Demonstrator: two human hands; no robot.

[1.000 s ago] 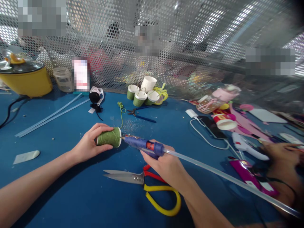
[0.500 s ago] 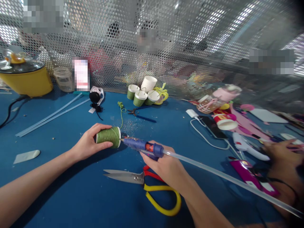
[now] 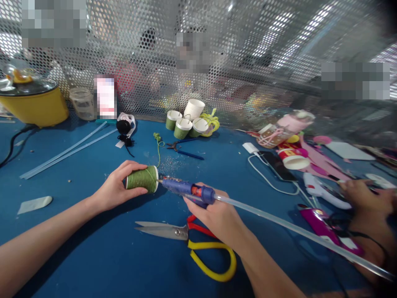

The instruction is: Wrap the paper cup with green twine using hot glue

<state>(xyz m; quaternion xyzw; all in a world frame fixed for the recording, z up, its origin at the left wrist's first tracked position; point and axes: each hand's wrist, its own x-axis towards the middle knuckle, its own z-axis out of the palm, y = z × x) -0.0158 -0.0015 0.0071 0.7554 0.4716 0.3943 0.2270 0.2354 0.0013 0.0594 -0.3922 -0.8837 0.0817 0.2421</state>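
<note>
My left hand (image 3: 119, 186) is wrapped round a green string-covered paper cup (image 3: 143, 179) lying on its side on the blue table (image 3: 93, 248). My right hand (image 3: 217, 217) grips a blue glue gun (image 3: 186, 189). The gun's nozzle touches the cup's white rim. A long clear glue stick (image 3: 294, 231) runs out of the gun's back toward the lower right.
Yellow-handled scissors (image 3: 192, 242) lie just below my right hand. Several green cups (image 3: 182, 126), blue pliers (image 3: 182, 149), loose glue sticks (image 3: 65, 153) and a yellow pot (image 3: 32, 101) stand further back by the perforated metal screen. Another person's hand (image 3: 366, 194) works at the right among pink craft items.
My hands, the cup and the glue gun have barely shifted. The other person's hand at the right has moved up and a little left.
</note>
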